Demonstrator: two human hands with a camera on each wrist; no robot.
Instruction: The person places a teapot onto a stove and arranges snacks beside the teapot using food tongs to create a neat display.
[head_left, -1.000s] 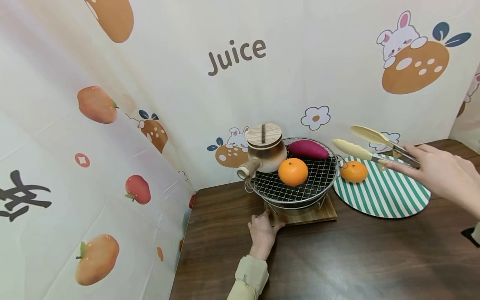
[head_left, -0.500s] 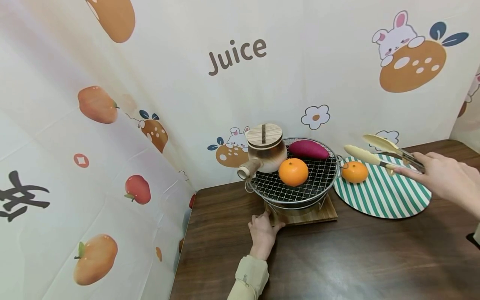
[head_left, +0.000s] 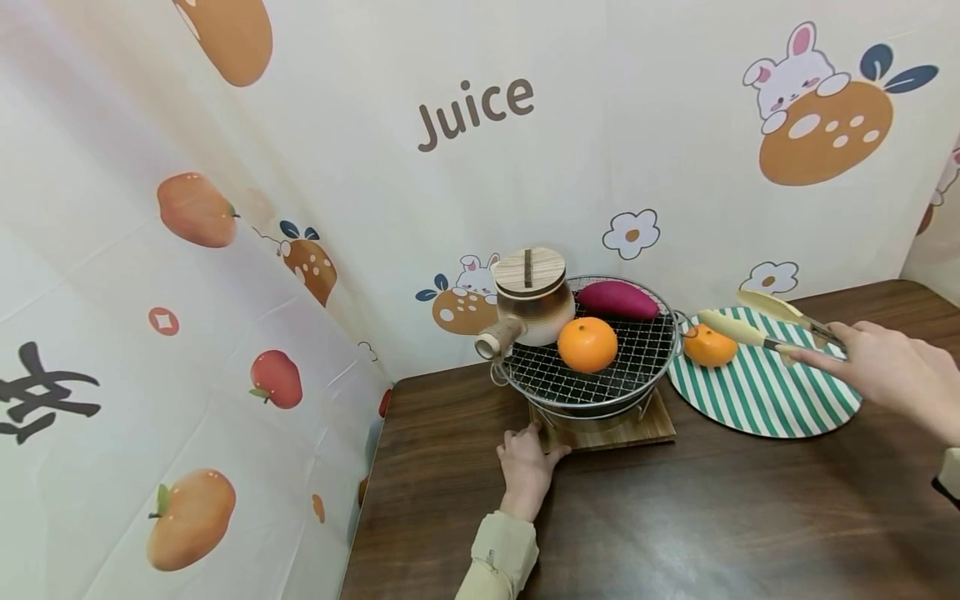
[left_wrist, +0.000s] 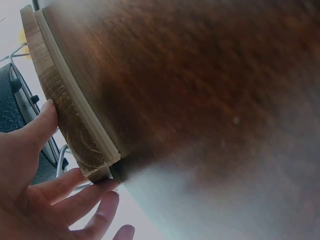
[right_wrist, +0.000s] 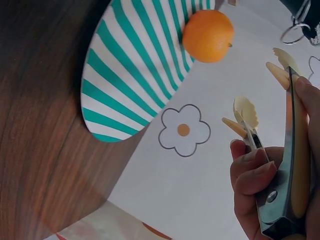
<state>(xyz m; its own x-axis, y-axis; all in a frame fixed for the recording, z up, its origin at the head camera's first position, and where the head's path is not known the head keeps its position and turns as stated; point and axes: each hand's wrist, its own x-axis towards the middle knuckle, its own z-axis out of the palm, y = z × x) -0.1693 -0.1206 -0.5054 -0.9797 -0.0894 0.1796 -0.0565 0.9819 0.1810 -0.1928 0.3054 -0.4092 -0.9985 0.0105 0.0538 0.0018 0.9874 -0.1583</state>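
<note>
Your right hand [head_left: 896,371], to the right of the round grill [head_left: 636,354], has its thumb and fingers curled round a pair of tongs [head_left: 783,312] with metal arms and cream-coloured heads. The two heads stand apart and point left, toward the grill. In the head view the lower head overlaps the top of an orange on the mat [head_left: 712,352] just right of the grill; the right wrist view shows a gap between that fruit and the tongs. The orange rests at the left end of a green-and-white striped oval mat [head_left: 780,392], also right of the grill. Your left hand [head_left: 525,467], at the near left of the grill, holds a corner of the wooden board [head_left: 633,432] beneath it, thumb on one edge, fingers at the adjoining side. On the grill's wire mesh, a pot [head_left: 536,315] with a wooden lid [head_left: 529,272] stands upright at the left, its stubby handle [head_left: 499,337] pointing left and toward you. A purple sweet potato [head_left: 618,300] lies at the back of the grill, and a second orange [head_left: 587,344] sits near its middle, beside the pot. Under everything spreads a dark wooden table [head_left: 675,525]; behind the grill hangs a pale backdrop [head_left: 660,142] printed with rabbits, flowers and "Juice".
</note>
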